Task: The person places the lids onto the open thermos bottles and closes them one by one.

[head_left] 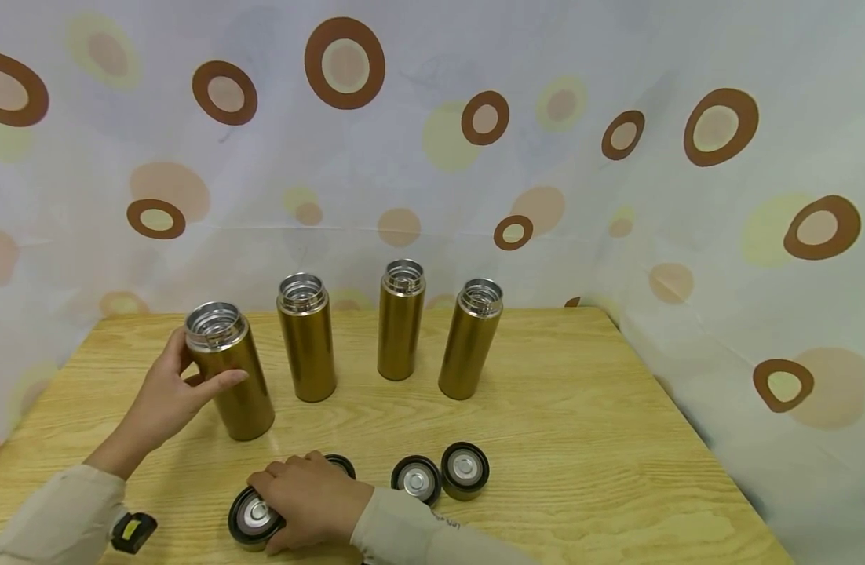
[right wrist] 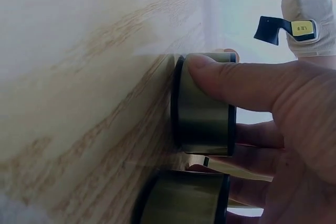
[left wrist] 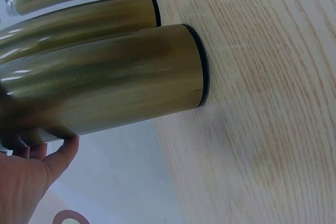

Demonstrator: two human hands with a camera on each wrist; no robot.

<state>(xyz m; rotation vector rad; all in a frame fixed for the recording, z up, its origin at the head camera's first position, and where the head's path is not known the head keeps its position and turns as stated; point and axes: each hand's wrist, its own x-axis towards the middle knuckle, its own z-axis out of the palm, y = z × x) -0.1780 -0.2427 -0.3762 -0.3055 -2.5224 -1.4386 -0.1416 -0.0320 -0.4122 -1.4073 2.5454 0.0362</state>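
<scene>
At the left of the head view, my left hand [head_left: 166,399] grips a gold vacuum flask [head_left: 243,396] near its top. The flask is lidless, with a steel neck; its base meets the wood in the left wrist view. Down in front, my right hand [head_left: 314,501] holds a gold-sided flask lid [head_left: 254,518] whose underside faces up. The right wrist view shows the thumb [right wrist: 236,80] along that lid's side. A second lid [head_left: 342,463] is partly hidden behind the right hand.
Three more uncapped gold flasks stand farther back: one left [head_left: 308,353], one middle [head_left: 400,329], one right [head_left: 469,349]. Right of my right hand lie two upturned lids, a nearer one [head_left: 416,479] and another [head_left: 465,468]. A patterned curtain [head_left: 432,157] rises behind the wooden table [head_left: 581,439].
</scene>
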